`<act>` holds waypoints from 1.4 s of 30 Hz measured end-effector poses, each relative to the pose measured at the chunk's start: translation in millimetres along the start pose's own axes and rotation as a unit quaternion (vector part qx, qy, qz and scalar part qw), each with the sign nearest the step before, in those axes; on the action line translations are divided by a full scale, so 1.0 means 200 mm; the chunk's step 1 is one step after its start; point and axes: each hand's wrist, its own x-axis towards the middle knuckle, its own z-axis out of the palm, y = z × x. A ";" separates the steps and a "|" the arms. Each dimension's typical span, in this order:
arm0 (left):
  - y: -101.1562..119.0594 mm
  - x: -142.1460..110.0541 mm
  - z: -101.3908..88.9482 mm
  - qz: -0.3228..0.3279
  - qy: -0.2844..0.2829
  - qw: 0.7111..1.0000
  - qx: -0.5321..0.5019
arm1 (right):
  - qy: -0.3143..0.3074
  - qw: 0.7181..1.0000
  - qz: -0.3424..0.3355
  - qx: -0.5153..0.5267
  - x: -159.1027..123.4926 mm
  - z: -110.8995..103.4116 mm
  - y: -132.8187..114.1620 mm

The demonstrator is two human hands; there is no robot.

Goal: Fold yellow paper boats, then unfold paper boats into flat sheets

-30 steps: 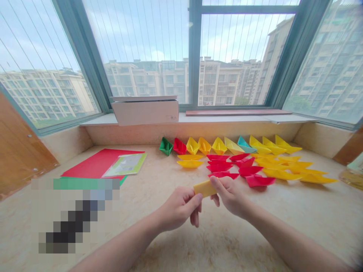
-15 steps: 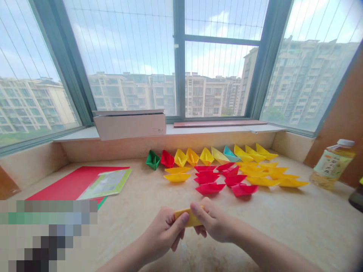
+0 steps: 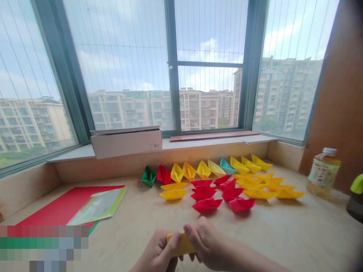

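Low in the view, my left hand (image 3: 157,254) and my right hand (image 3: 207,243) pinch a folded strip of yellow paper (image 3: 181,243) between them, one at each end. Its folds are partly hidden by my fingers. Just ahead of my hands, on a pale marble-like counter (image 3: 170,223), stand rows of folded paper boats. A row of mixed green, red, yellow and teal boats (image 3: 204,170) lies at the back. In front of it are a group of red boats (image 3: 207,205) and groups of yellow boats (image 3: 173,194) (image 3: 259,193).
A red paper sheet (image 3: 56,206) lies at the left under a green-covered booklet (image 3: 98,206). A blurred patch covers the bottom left corner. A white cardboard box (image 3: 126,142) sits on the windowsill, and a bottle of yellow liquid (image 3: 323,173) stands at the right.
The view has tilted upward, so my hands and the yellow paper sit lower in the picture. Both hands still hold the paper, and the boats have not moved.
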 end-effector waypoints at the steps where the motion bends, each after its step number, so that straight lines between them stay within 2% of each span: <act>1: -0.01 0.00 0.00 -0.006 -0.010 1.000 -0.009 | -0.013 1.000 -0.003 0.010 0.00 0.00 0.00; 3: -0.04 0.01 0.01 -0.023 -0.015 1.000 -0.014 | -0.024 0.999 -0.016 0.016 0.00 0.01 0.01; 6: -0.07 0.02 0.00 -0.038 -0.001 0.999 0.020 | 0.005 0.999 -0.047 -0.025 0.02 -0.01 0.02; 9: -0.08 0.02 -0.01 -0.048 -0.021 0.998 0.045 | 0.006 0.998 -0.052 -0.046 0.02 -0.01 0.03; 12: -0.07 0.01 -0.01 -0.042 -0.047 0.997 0.045 | -0.010 0.997 -0.070 -0.029 0.02 0.00 0.04; 14: -0.05 0.01 -0.01 -0.024 -0.054 0.997 0.040 | 0.017 0.995 -0.090 -0.028 0.01 0.01 0.04; 17: -0.04 0.01 -0.01 -0.010 -0.034 0.999 0.027 | 0.054 0.995 -0.080 -0.018 0.00 0.01 0.04; 22: -0.03 0.01 0.00 -0.023 0.015 1.000 0.008 | 0.006 0.997 -0.051 0.062 0.02 0.00 0.06; 26: 0.00 0.00 0.01 -0.025 0.028 0.999 -0.020 | 0.058 0.992 -0.055 0.097 0.04 0.04 0.07; 31: 0.02 -0.01 0.01 0.000 0.026 0.999 -0.037 | 0.048 0.994 -0.029 0.092 0.03 0.05 0.05; 36: 0.02 0.01 0.00 -0.025 0.068 0.996 -0.046 | 0.054 0.996 -0.032 0.062 0.01 0.05 0.07; 42: 0.00 0.02 0.01 -0.040 0.063 0.995 -0.068 | 0.042 0.998 -0.044 0.029 0.02 0.06 0.12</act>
